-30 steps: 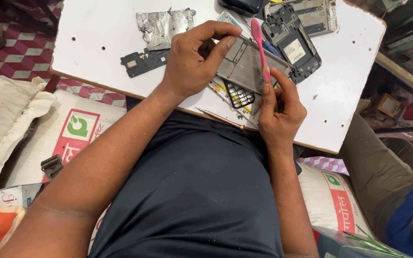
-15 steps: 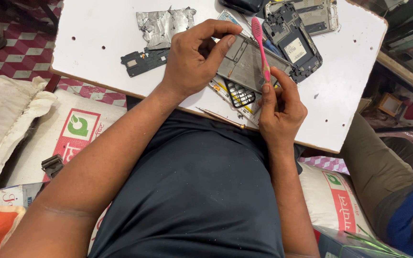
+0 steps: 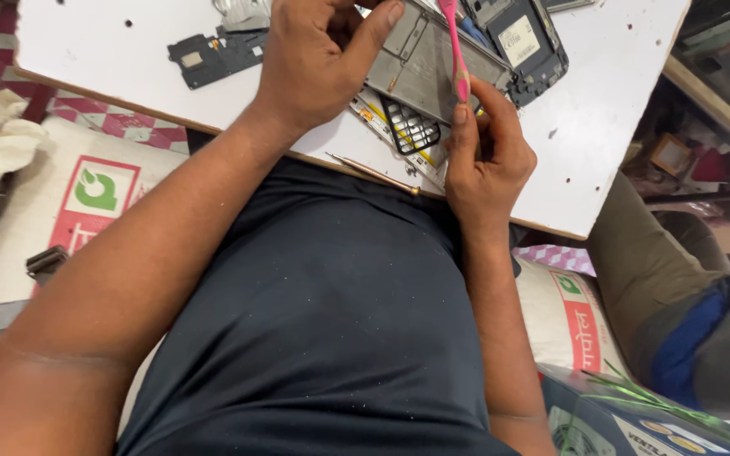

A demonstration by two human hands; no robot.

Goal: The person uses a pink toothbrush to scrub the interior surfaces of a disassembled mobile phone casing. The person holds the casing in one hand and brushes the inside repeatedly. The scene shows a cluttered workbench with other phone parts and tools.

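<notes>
- left hand gripping the grey phone frame, thumb curled over its edge, held just above the white counter
- right hand pinching a pink toothbrush against the frame
- black keypad piece lying underneath

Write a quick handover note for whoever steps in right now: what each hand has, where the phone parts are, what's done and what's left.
Left hand: grips the grey metal phone frame, tilted above the white table.
Right hand: fingers pinch the pink toothbrush, which lies across the frame.
Parts: black keypad grille under the frame; black phone housing behind it; small dark board to the left; thin metal tool at the near table edge.
Done: phone is taken apart, parts spread out.
Left: how far the brushing has got cannot be told; nothing is reassembled.
</notes>
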